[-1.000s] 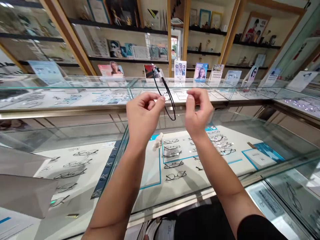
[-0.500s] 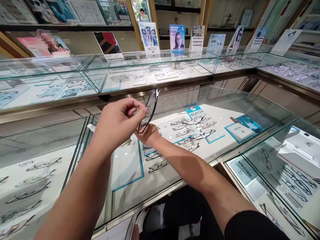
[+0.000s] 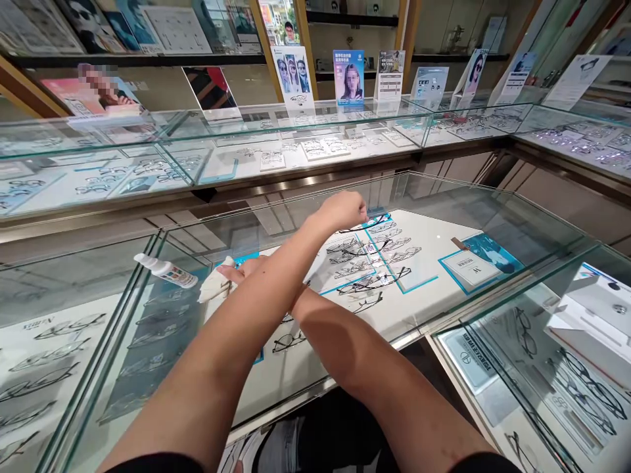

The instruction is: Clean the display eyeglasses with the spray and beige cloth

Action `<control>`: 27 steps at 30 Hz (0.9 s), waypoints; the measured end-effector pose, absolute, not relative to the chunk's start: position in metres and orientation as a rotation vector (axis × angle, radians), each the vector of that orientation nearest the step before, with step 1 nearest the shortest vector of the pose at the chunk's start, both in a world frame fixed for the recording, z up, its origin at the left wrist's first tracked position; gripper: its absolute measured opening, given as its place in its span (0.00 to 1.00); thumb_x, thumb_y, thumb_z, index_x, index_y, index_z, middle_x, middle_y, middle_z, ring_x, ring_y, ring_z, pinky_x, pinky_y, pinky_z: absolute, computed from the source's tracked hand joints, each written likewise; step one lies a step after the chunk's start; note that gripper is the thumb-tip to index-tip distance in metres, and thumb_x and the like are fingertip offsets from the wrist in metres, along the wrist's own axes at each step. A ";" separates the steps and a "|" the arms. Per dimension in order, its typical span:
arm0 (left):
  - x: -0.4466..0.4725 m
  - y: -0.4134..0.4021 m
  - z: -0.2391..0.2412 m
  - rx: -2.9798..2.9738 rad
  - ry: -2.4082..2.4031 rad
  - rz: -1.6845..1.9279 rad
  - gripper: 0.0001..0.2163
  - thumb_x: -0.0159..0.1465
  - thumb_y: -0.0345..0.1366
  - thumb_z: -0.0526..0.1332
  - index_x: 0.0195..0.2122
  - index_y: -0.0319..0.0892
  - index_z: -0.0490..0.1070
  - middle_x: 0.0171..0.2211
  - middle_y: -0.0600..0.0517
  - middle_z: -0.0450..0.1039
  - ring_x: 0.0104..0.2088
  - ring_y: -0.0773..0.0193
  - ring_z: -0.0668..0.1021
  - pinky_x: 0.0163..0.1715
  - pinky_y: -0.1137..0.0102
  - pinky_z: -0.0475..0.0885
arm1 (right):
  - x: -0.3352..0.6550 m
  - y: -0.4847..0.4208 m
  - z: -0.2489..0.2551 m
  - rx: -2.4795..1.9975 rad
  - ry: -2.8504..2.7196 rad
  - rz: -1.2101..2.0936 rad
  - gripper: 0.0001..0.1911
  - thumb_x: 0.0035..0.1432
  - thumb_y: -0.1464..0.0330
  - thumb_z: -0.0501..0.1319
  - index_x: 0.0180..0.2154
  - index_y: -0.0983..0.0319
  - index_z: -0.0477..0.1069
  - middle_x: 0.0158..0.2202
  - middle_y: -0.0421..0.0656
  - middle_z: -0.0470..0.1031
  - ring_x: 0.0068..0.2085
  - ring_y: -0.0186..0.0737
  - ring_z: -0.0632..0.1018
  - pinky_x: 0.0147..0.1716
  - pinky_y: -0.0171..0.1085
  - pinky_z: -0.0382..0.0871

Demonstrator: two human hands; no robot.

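My arms cross over the glass showcase. My left hand (image 3: 344,210) is reached out to the right, fingers closed on a dark-framed pair of eyeglasses (image 3: 377,222); the hand hides part of the frame. Several other eyeglasses (image 3: 372,280) sit in rows just in front of it. On the left, partly behind my left forearm, my right hand (image 3: 241,268) grips a cream-coloured cloth (image 3: 215,282). A white spray bottle (image 3: 167,270) with a printed label lies on its side beside the cloth.
Blue-edged display boards (image 3: 419,284) and a booklet (image 3: 470,266) sit under or on the glass. A white box (image 3: 594,305) stands at the right. Behind runs another glass counter (image 3: 315,121) topped with standing cards (image 3: 349,77). More eyeglasses fill the case at left.
My left hand has moved from the centre to the right, lowering the eyeglasses from upright towards the rows. My right hand has shifted left; its cloth and the spray bottle now show clearly.
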State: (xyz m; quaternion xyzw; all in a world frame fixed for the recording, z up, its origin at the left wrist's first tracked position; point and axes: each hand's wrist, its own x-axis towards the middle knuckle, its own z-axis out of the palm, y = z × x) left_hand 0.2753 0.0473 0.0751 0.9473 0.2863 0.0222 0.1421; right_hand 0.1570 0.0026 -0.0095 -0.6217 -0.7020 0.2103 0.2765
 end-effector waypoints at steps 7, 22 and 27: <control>0.279 0.047 0.030 2.732 0.900 0.109 0.09 0.66 0.36 0.64 0.39 0.44 0.86 0.41 0.44 0.86 0.43 0.53 0.84 0.39 0.66 0.70 | 0.159 0.009 -0.021 -1.579 -2.019 0.628 0.41 0.71 0.34 0.43 0.23 0.57 0.69 0.22 0.37 0.74 0.24 0.38 0.71 0.27 0.39 0.59; 0.275 0.056 0.013 2.717 0.939 0.054 0.10 0.66 0.37 0.65 0.42 0.44 0.86 0.42 0.43 0.87 0.47 0.51 0.84 0.42 0.67 0.73 | 0.143 0.030 -0.044 -1.647 -2.025 0.488 0.38 0.72 0.37 0.50 0.24 0.58 0.72 0.24 0.39 0.78 0.29 0.40 0.79 0.33 0.39 0.68; 0.273 0.066 0.013 2.644 1.027 0.229 0.11 0.66 0.41 0.65 0.43 0.44 0.86 0.43 0.43 0.86 0.47 0.51 0.84 0.45 0.66 0.74 | 0.148 0.026 -0.037 -1.639 -2.044 0.536 0.40 0.69 0.33 0.48 0.24 0.58 0.72 0.24 0.40 0.78 0.29 0.42 0.78 0.32 0.40 0.67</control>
